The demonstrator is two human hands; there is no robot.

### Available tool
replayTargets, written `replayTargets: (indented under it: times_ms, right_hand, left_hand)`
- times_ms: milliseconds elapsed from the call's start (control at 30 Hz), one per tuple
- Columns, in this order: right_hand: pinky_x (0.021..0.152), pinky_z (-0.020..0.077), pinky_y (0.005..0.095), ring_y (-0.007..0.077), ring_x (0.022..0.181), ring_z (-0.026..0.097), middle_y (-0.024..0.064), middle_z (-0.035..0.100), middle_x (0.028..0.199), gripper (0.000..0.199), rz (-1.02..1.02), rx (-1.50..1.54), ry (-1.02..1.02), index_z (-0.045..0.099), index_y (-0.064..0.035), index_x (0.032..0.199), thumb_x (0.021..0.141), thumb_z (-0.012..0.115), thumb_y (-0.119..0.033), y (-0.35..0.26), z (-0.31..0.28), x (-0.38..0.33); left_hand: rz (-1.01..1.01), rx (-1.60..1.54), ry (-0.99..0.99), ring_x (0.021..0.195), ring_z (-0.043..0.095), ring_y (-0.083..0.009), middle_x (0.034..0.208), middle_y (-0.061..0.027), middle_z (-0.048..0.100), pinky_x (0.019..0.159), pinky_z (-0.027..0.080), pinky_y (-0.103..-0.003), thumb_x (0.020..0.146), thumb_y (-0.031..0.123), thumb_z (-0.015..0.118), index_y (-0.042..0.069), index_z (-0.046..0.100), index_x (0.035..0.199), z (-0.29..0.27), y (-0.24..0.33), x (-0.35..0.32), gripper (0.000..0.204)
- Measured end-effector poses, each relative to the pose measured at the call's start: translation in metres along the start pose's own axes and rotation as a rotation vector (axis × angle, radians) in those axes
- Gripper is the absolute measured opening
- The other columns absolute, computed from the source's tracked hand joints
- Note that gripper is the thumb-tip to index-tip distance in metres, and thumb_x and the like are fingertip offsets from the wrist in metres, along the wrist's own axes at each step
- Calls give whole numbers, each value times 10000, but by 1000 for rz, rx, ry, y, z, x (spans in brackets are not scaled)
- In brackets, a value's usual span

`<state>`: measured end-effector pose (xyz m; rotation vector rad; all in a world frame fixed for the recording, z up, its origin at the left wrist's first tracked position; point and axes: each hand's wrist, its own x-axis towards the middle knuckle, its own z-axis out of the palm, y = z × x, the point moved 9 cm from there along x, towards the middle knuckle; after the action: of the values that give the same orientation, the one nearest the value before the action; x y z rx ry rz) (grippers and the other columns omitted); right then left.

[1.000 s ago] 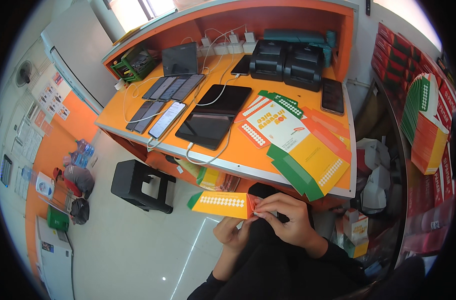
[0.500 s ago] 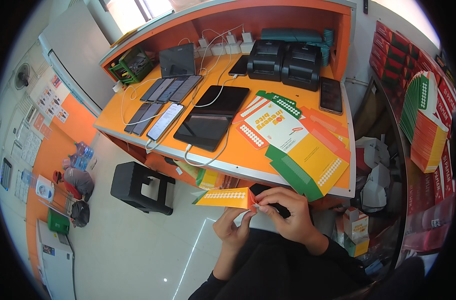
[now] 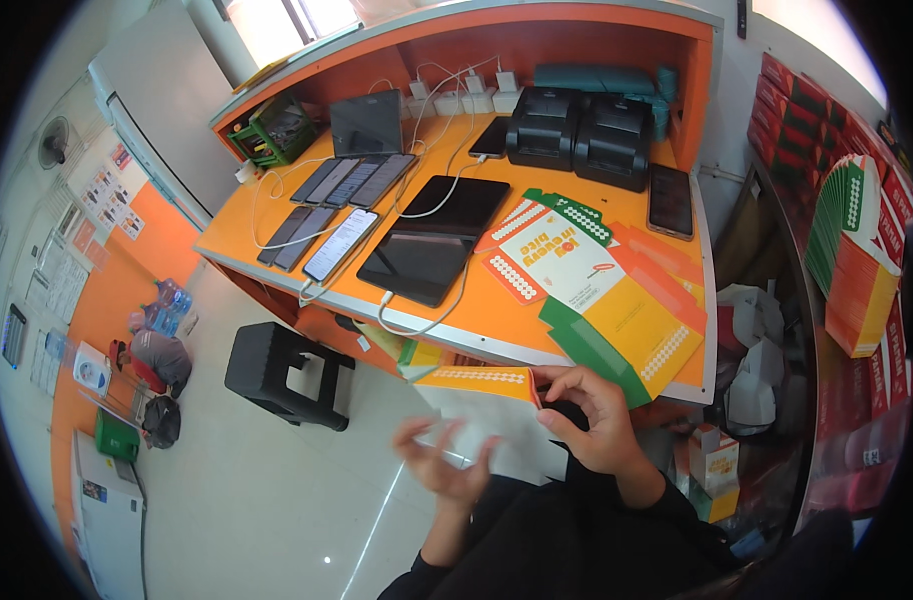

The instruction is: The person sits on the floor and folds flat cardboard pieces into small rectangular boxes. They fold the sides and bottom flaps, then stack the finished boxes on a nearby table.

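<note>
A partly folded cardboard box (image 3: 502, 415) is in front of me, below the desk's front edge, with a yellow strip along its top and a plain white inner face. My right hand (image 3: 599, 425) pinches its right end between thumb and fingers. Beside the white face, my left hand (image 3: 445, 468) has its fingers spread, somewhat blurred, holding nothing. Flat, unfolded boxes (image 3: 565, 258) in white, yellow, green and orange overlap on the desk's right side.
On the orange desk (image 3: 517, 322) lie several phones (image 3: 342, 245), tablets (image 3: 417, 262) and cables, with black printers (image 3: 612, 145) behind. A black stool (image 3: 289, 372) stands on the floor. To the right are a stack of folded boxes (image 3: 857, 270) and red cartons (image 3: 787, 110). A person (image 3: 160, 360) bends at far left.
The box has opened out, so its white inside now shows downward. My left hand has let go and dropped away slightly to the left. The right hand still grips the right end.
</note>
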<state>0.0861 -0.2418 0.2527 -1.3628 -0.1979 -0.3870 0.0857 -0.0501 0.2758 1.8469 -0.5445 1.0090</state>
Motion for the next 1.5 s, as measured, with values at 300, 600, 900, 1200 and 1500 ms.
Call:
replayTargets:
  times_ms: [300,600,900,1200,1500]
  right_hand:
    - [601,482,274,198,673,611,114,650,875,209,-617,-600,175,626,-87,797,680,799,-77,-48,20,-29]
    - [572,482,233,123,639,622,48,659,771,229,-382,-382,-71,691,-49,821,699,840,-172,-44,66,-22]
    - [686,539,273,194,768,703,109,698,845,121,-117,-230,-73,655,22,862,796,732,-43,2,65,-13]
    - [686,516,351,298,789,639,135,620,891,137,-347,-428,-98,572,6,947,840,655,-17,12,72,-18]
    - [705,509,315,278,800,655,131,630,883,144,-203,-316,-227,579,16,944,832,668,2,19,68,-11]
  left_hand:
    - [-379,-112,8,654,554,-55,774,-87,651,590,438,-192,889,-24,590,-76,639,1029,-17,-70,-32,157]
    - [-64,104,117,822,714,-242,886,-189,705,742,558,-300,836,-53,623,-62,598,1028,-41,-46,-51,194]
    - [-253,-217,75,900,695,-274,975,-228,690,810,545,-331,883,37,626,-63,589,1011,-28,-41,-57,166]
    - [-795,-723,34,1024,584,-177,1128,-147,605,859,478,-283,899,12,588,-41,629,1003,-13,-81,-74,124]
    - [-516,-527,-109,1026,617,-252,1102,-155,579,800,553,-311,844,-26,660,-37,653,969,-19,-51,-48,126]
